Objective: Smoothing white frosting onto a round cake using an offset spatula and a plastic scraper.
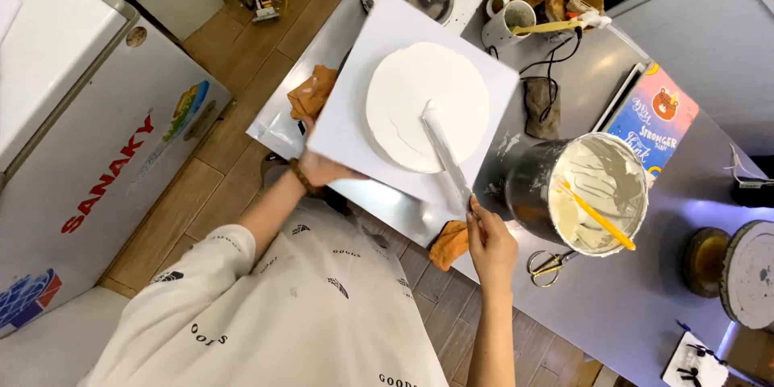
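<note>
The right hand grips a palette knife laid on the iced cake ahead of its fingers, while the left hand pinches the white board; uneven pressure could gouge the icing.

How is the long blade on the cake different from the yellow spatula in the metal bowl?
The blade is silvery metal; the spatula is yellow. The blade lies flat across the white cake, gripped by the right hand; the spatula leans untouched in the bowl of cream. The blade looks wider, the spatula thin. Both are long and slim.
</note>
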